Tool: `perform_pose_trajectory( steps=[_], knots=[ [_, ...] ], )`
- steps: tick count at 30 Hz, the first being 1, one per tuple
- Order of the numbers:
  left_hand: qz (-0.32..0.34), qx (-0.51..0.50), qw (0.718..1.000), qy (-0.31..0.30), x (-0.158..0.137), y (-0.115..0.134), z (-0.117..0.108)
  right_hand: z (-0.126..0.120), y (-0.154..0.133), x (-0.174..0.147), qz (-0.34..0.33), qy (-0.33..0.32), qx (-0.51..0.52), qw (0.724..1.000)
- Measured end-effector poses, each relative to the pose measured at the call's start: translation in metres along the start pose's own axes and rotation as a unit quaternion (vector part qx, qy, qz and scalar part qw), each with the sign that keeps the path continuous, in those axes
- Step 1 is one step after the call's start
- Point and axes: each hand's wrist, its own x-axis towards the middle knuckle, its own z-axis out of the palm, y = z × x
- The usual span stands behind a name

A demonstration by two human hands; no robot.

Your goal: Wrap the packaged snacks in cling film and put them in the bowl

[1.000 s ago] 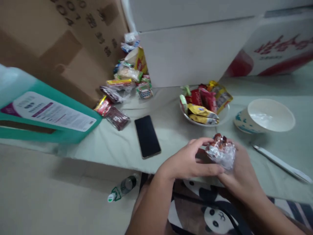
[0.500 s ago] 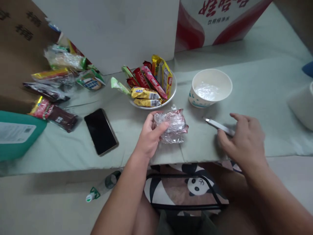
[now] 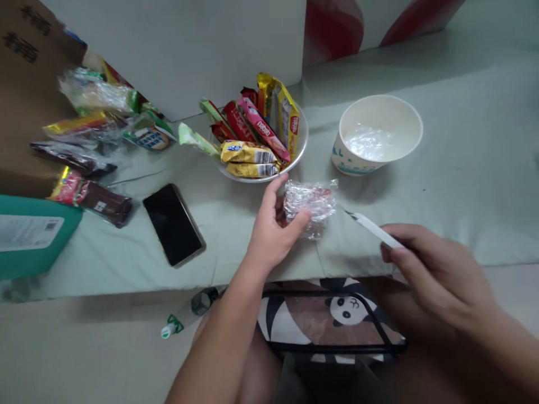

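Note:
My left hand (image 3: 275, 224) is closed on a small reddish packet bundled in crinkled clear plastic wrap (image 3: 310, 201), thumb on top, just above the cloth. My right hand (image 3: 438, 275) grips a slim white utility knife (image 3: 374, 227) by its rear end. The knife's thin tip points left and lies close to the wrapped packet; whether it touches the wrap I cannot tell. Beyond the knife stands a white paper bowl (image 3: 381, 137) with crumpled clear wrap (image 3: 368, 141) inside. Behind my left hand is a round bowl (image 3: 304, 137) of colourful snack packets (image 3: 252, 126).
A black phone (image 3: 173, 224) lies left of my hands on the pale green cloth (image 3: 467, 168). Several wrapped snacks (image 3: 99, 129) are heaped by a cardboard box (image 3: 25, 101) and a teal container (image 3: 33, 241). White boxes (image 3: 197, 50) line the back. A plastic bottle (image 3: 191, 311) lies below the table edge.
My right hand has taken hold of the utility knife and lifted it from the cloth. My left hand has shifted slightly right and away from me with the wrapped packet. The view has shifted too.

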Motion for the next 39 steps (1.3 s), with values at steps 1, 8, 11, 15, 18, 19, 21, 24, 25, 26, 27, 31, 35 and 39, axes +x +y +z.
perform_pose_trajectory(
  steps=[1,8,11,15,18,19,21,24,25,26,27,31,35,39],
  knots=[
    [0.026,0.042,0.999,0.011,-0.002,-0.001,0.000,0.005,-0.003,0.000,-0.014,-0.010,0.004,1.000],
    [0.125,0.209,0.968,-0.061,-0.004,0.000,0.003,0.018,-0.005,0.014,-0.040,-0.002,0.004,0.999],
    [0.141,0.239,0.957,-0.088,-0.003,-0.001,0.004,0.019,-0.003,0.013,-0.046,-0.008,0.011,0.999],
    [0.144,0.248,0.953,-0.096,-0.003,-0.001,0.004,0.023,-0.002,0.012,-0.052,-0.004,0.015,0.999],
    [0.131,0.237,0.958,-0.090,-0.002,0.001,0.004,0.025,0.000,0.013,-0.048,0.007,0.008,0.999],
    [0.126,0.236,0.960,-0.089,-0.002,0.002,0.004,0.025,0.001,0.013,-0.047,0.009,0.004,0.999],
    [0.118,0.241,0.959,-0.086,-0.001,0.004,0.005,0.024,0.004,0.014,-0.046,0.008,-0.002,0.999],
    [0.120,0.251,0.957,-0.079,0.000,0.005,0.004,0.019,0.011,0.014,-0.037,-0.001,-0.015,0.999],
    [0.121,0.253,0.957,-0.077,0.000,0.005,0.004,0.018,0.013,0.013,-0.033,-0.001,-0.020,0.999],
    [0.122,0.256,0.956,-0.074,0.000,0.005,0.003,0.016,0.016,0.013,-0.030,0.000,-0.025,0.999],
    [0.121,0.261,0.955,-0.073,-0.001,0.005,0.003,0.014,0.018,0.012,-0.030,-0.001,-0.028,0.999],
    [0.116,0.279,0.950,-0.081,-0.001,0.004,0.001,0.010,0.026,0.010,-0.030,-0.011,-0.033,0.999],
    [0.109,0.259,0.957,-0.074,-0.001,0.005,0.000,0.006,0.031,0.007,-0.013,-0.019,-0.038,0.999],
    [0.109,0.258,0.958,-0.070,-0.001,0.005,-0.001,-0.011,0.038,0.005,0.029,-0.043,-0.025,0.998]
  ],
)
